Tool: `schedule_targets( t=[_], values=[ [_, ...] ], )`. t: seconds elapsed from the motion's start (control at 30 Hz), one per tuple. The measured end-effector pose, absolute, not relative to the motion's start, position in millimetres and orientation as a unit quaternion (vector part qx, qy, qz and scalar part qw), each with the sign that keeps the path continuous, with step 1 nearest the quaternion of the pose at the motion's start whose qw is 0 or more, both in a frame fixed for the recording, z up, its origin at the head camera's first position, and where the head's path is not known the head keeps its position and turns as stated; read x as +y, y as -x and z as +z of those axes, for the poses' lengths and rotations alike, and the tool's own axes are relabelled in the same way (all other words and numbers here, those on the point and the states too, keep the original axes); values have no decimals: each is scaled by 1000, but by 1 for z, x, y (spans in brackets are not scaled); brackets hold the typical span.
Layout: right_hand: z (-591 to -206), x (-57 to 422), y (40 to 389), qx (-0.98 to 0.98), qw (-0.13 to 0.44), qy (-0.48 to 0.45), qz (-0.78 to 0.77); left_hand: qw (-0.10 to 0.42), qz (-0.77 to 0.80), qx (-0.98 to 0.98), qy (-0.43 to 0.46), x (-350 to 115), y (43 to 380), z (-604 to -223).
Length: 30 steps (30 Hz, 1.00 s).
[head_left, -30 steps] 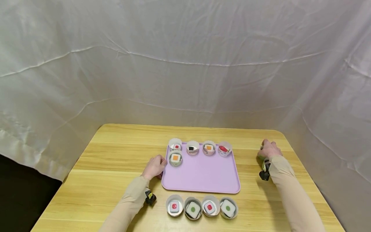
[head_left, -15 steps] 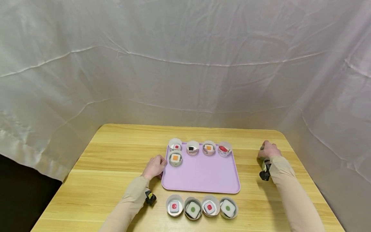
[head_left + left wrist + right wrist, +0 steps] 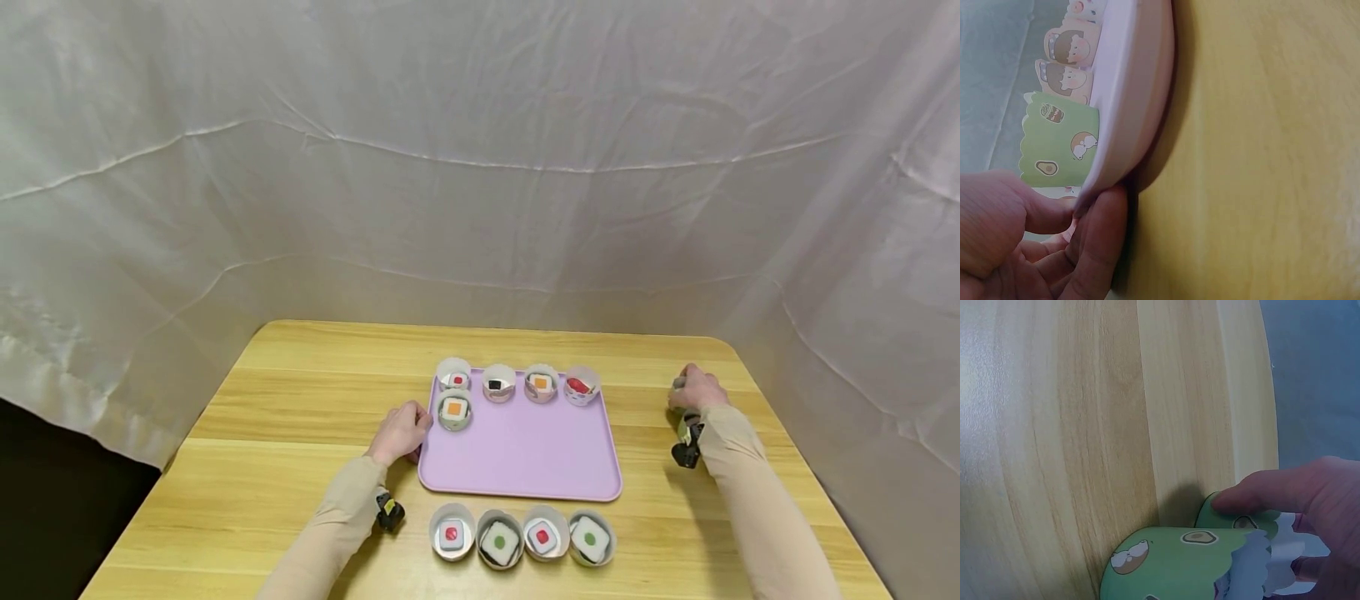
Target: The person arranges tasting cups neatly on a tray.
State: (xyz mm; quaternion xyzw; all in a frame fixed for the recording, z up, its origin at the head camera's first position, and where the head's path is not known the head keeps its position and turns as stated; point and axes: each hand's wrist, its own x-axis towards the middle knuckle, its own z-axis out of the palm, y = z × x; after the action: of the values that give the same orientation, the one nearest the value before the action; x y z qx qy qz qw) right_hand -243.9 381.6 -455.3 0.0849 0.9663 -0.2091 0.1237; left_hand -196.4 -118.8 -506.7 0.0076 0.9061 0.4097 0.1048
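My left hand (image 3: 401, 431) grips the left rim of a lilac tray (image 3: 528, 458). In the left wrist view the thumb and forefinger pinch the tray's edge. At the right side of the table, my right hand (image 3: 697, 389) is at two green paper baking cups with scalloped rims. In the right wrist view its thumb presses the farther green cup (image 3: 1209, 515), its other fingers on the far side. The nearer green cup (image 3: 1172, 559) stands right beside it. Most of both cups is hidden under the hand in the head view.
Along the tray's back edge stand several paper cups (image 3: 498, 393) holding small toy sushi pieces. A green cup (image 3: 454, 426) with an orange-topped piece stands in front of the leftmost. Several more filled cups (image 3: 500, 563) line up before the tray. Grey curtains (image 3: 480, 208) surround the table.
My right hand has shifted very slightly at the green cups, and its fingers have moved a little. The left hand, tray and other cups look unmoved.
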Motion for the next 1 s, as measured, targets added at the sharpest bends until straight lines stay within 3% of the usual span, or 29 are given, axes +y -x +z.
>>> schedule_targets(
  t=[1.0],
  values=[
    [-462, 380, 245, 953, 32, -121, -274, 103, 410, 906, -7, -118, 195, -505]
  ],
)
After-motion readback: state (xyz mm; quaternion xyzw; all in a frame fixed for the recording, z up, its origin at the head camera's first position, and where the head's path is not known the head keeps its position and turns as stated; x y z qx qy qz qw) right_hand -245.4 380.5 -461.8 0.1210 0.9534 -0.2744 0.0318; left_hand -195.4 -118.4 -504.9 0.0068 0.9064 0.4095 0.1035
